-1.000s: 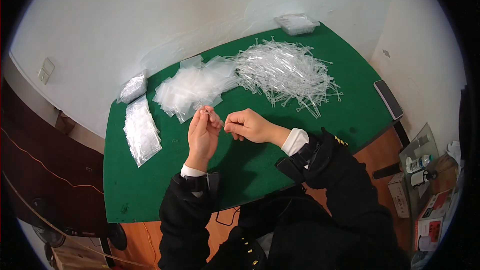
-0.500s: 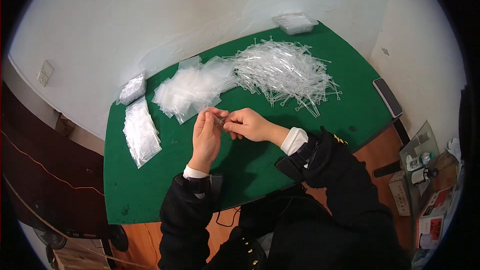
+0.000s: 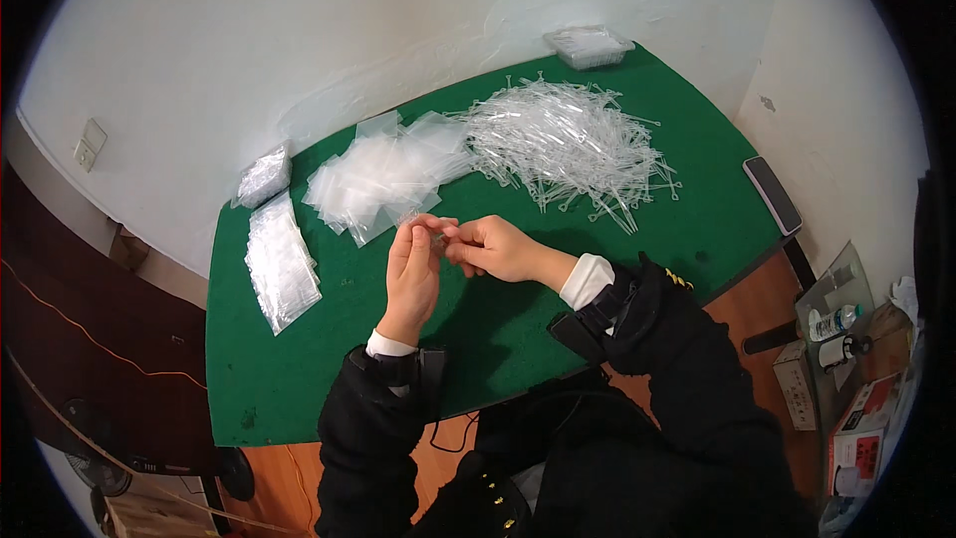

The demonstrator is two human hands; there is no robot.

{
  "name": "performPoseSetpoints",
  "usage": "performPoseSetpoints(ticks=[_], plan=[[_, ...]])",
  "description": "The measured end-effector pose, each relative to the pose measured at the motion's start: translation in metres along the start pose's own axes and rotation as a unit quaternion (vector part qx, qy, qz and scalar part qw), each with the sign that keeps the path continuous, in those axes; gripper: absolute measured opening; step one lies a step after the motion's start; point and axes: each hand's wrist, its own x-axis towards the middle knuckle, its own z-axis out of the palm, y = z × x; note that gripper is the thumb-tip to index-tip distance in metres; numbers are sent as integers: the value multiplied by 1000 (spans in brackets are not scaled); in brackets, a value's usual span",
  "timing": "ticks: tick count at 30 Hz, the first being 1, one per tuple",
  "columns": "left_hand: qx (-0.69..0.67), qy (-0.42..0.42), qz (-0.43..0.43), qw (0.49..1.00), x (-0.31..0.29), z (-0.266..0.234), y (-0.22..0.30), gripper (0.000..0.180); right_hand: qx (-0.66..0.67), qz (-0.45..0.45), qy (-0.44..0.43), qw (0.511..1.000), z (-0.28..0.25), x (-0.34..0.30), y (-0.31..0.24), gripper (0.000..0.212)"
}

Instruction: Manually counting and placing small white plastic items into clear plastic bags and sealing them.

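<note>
Right between the fingertips sits a small clear plastic bag (image 3: 430, 230), pinched from both sides above the green felt table (image 3: 498, 329): left hand (image 3: 413, 274) upright beneath it, right hand (image 3: 498, 249) closing in sideways, both equally near; its long axis is unclear.

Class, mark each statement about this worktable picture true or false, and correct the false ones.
1. The table mat is green. True.
2. The heap of clear plastic ties lies left of the loose clear bags. False: it lies to their right.
3. The left hand and right hand meet at the fingertips over the mat. True.
4. A dark phone lies between the hands. False: it lies at the mat's right edge.
5. A stack of filled bags lies left of the hands. True.
</note>
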Motion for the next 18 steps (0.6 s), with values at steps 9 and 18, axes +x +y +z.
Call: performPoseSetpoints(ticks=[9, 18], plan=[[1, -9, 0, 1000, 0, 0, 0, 23, -16, 6, 3, 1000, -1, 0, 0, 24], [18, -20, -5, 1000, 0, 1, -1, 23, -19, 6, 9, 1000, -1, 0, 1, 24]])
